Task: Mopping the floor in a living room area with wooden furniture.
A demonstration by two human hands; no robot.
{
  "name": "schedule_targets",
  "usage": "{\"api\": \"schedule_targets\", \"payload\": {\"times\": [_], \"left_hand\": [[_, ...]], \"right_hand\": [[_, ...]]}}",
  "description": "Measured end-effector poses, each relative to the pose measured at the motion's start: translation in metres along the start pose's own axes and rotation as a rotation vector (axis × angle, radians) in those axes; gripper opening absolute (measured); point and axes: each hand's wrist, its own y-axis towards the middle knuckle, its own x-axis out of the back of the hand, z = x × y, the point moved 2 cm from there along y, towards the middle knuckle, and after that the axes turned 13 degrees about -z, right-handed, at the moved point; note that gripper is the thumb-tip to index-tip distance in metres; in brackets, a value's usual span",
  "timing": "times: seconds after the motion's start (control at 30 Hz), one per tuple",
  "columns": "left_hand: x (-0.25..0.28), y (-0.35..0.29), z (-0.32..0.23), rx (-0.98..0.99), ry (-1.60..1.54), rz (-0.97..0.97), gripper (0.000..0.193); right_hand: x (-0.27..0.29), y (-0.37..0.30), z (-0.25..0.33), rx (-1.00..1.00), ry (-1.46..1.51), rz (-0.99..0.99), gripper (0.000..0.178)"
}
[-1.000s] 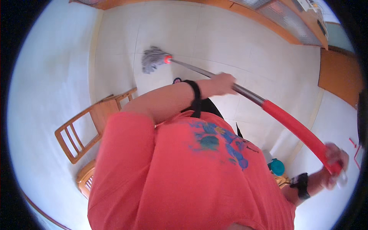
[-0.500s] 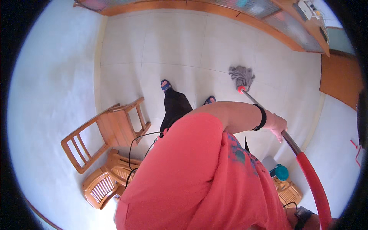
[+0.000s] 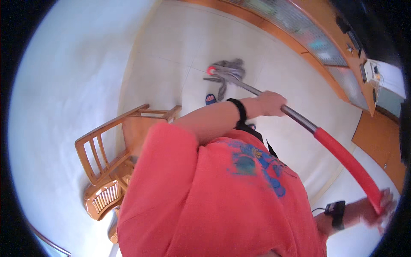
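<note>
A mop (image 3: 299,119) slants across the view, with a metal pole and a red grip sleeve. Its grey strands (image 3: 231,70) lie on the tiles at the far middle, spread out from a red collar and blurred. My left hand (image 3: 272,103) is wrapped round the bare metal pole, partway down from the red sleeve. At the lower right my right hand (image 3: 380,210) is at the top end of the red sleeve, holding it; its fingers are partly smeared by motion. Black straps circle both wrists. One sandalled foot (image 3: 210,99) shows beside the mop strands.
A wooden chair (image 3: 135,132) stands by the pale wall at the left, with another slatted wooden chair (image 3: 107,199) behind it. A wooden cabinet (image 3: 317,45) with patterned glass runs along the far right. On it sits a white box with cables (image 3: 373,73).
The mop head has swept left across the floor, toward my feet. My left hand has moved left with the pole. My right hand has come into view at the handle's end.
</note>
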Motion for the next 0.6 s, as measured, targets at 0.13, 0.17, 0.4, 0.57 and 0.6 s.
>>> {"api": "schedule_targets", "payload": {"times": [0.13, 0.17, 0.4, 0.57, 0.6], "left_hand": [[0.092, -0.056, 0.065, 0.219, 0.126, -0.214, 0.026], [0.111, -0.068, 0.08, 0.226, 0.147, -0.301, 0.024], [0.214, -0.216, 0.21, 0.602, 0.346, -0.674, 0.023], [0.225, -0.294, 0.271, 0.797, 0.354, -0.829, 0.041], [0.225, -0.301, 0.279, 0.891, 0.304, -0.894, 0.047]], "right_hand": [[-0.086, -0.039, -0.061, -0.225, 0.108, 0.211, 0.015], [-0.099, -0.045, -0.074, -0.306, 0.15, 0.296, 0.023], [-0.271, -0.184, -0.183, -0.591, 0.186, 0.943, 0.024], [-0.343, -0.237, -0.234, -0.78, 0.196, 1.386, 0.033], [-0.354, -0.246, -0.245, -0.789, 0.209, 1.446, 0.035]]}}
